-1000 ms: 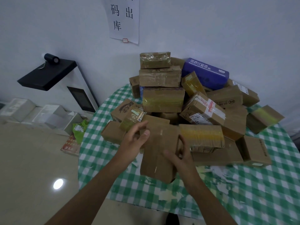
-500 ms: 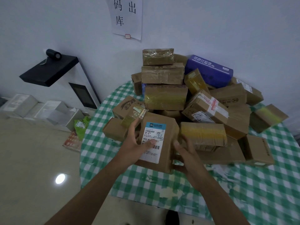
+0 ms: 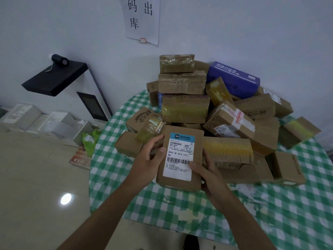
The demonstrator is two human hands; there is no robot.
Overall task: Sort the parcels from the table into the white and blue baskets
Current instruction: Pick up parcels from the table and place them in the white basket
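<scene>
Head view: we hold one flat cardboard parcel (image 3: pixel 180 157) up over the near edge of the table (image 3: pixel 270 213), both hands on it. Left hand (image 3: pixel 150 161) grips the left long edge, thumb laid on the front face by the label, the other fingers curled round the top left corner and behind. Right hand (image 3: pixel 205 172) grips the lower right edge, thumb on the label's lower right corner, fingers wrapped behind and hidden. Key relation: the parcel sits between the two hands, long axis running 12 to 6, tilted slightly toward 1, front face turned up to us. Both hands are equally close; neither has to reach. Look: brown box, scuffed, white shipping label (image 3: pixel 179 156) with a blue header strip and a barcode, code line legible. We judge the label is being read to pick a basket. Neither the white nor the blue basket is in frame, so the drop direction cannot be told. The parcel pile (image 3: pixel 207 109) lies at 12 to 2, just behind the held parcel, still large, sorting barely begun.
</scene>
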